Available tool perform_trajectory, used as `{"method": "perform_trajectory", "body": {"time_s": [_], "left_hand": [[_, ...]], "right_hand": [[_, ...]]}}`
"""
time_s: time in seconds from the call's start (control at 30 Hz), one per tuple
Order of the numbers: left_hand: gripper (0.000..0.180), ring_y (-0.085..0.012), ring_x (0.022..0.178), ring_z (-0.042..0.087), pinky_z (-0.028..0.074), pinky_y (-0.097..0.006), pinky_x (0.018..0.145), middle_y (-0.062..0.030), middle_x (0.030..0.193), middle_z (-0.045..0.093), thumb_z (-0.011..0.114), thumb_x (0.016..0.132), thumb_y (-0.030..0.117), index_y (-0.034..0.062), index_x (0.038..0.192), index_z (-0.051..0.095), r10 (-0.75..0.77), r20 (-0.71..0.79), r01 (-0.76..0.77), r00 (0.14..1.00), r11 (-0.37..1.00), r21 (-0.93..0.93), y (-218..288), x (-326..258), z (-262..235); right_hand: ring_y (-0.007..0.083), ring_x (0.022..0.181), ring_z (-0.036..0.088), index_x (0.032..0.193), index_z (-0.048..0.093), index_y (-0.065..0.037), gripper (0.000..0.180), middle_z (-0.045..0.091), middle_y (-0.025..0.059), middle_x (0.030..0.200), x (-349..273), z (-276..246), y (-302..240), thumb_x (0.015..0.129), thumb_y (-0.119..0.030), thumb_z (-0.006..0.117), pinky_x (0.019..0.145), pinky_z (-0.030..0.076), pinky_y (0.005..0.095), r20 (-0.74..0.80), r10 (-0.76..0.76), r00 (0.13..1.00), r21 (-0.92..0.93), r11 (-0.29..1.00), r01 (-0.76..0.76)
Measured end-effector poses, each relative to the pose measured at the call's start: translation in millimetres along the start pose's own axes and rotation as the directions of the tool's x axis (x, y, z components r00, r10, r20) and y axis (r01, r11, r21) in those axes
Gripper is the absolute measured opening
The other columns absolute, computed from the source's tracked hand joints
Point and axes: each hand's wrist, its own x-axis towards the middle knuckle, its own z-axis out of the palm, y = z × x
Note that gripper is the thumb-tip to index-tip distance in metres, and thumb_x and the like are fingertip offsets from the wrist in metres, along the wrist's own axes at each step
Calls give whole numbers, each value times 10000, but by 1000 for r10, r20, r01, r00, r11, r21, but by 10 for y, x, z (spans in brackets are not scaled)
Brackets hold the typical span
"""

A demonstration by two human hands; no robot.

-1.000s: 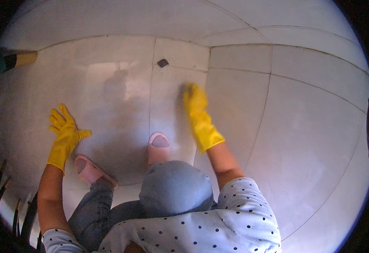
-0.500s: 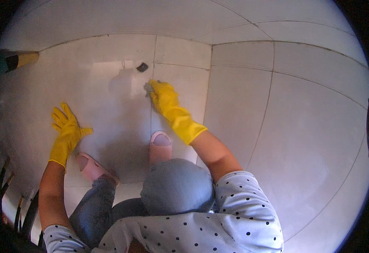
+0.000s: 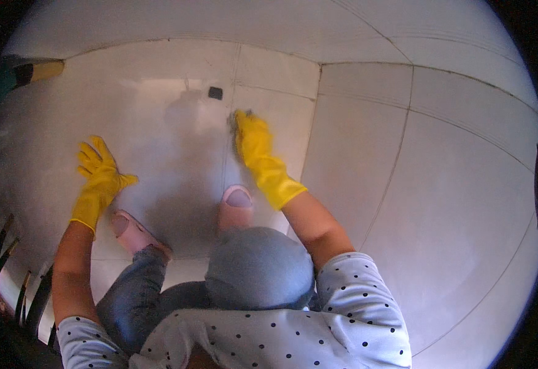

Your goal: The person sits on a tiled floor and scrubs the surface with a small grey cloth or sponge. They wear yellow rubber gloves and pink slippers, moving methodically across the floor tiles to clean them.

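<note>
Both my hands wear yellow rubber gloves. With fingers spread, my left hand (image 3: 100,172) rests flat on the pale tiled floor (image 3: 152,129). My right hand (image 3: 253,138) is closed and pressed to the floor beside a tile joint. Grey edges of a scourer (image 3: 249,113), apparently steel wool, peek out at its fingertips; the rest is hidden under the glove. A small dark square piece (image 3: 215,93) lies on the floor just beyond the right hand, apart from it.
My feet in pink slippers (image 3: 135,232) are planted between the hands. Light tiled walls (image 3: 367,135) rise ahead and at the right. A yellow-and-black object (image 3: 38,72) sits at the far left, and dark thin bars (image 3: 1,255) stand at the lower left.
My right hand has slid a little to the right with the scourer, across the tile joint. The left hand stays spread on the floor. The view has shifted slightly.
</note>
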Motion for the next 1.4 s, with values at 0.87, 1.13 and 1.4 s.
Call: {"method": "perform_trajectory", "body": {"time_s": [0.87, 1.13, 1.4], "left_hand": [[1525, -598, 1427, -134, -14, -717, 1106, -425, 1532, -162, 917, 555, 505, 14, 1549, -131, 96, 70, -94, 993, 995, -21, -95, -55, -193], [1582, -586, 1430, -144, -12, -704, 1119, -406, 1543, -166, 940, 504, 490, 21, 1544, -156, 65, 91, -64, 994, 998, -22, -59, -12, -212], [1518, -606, 1418, -149, -46, -720, 1098, -426, 1527, -176, 916, 552, 497, 5, 1549, -117, 100, 111, -95, 989, 995, -43, -128, -45, -252]], "right_hand": [[404, 1078, 610, 1168, 681, -92, 303, 688, 189, 1096, 1329, -350, 66, 890, -136, 571, 911, 497, 443, -148, 4, 989, 203, 979, 26], [401, 1053, 623, 1082, 694, -88, 296, 678, 192, 1128, 1313, 19, -611, 955, -296, 525, 884, 501, 462, 82, -283, 955, 259, 932, 254], [383, 1070, 622, 1145, 687, -81, 366, 670, 201, 1156, 729, -119, -697, 971, -354, 515, 907, 488, 444, 208, -505, 837, 351, 838, 418]]}}
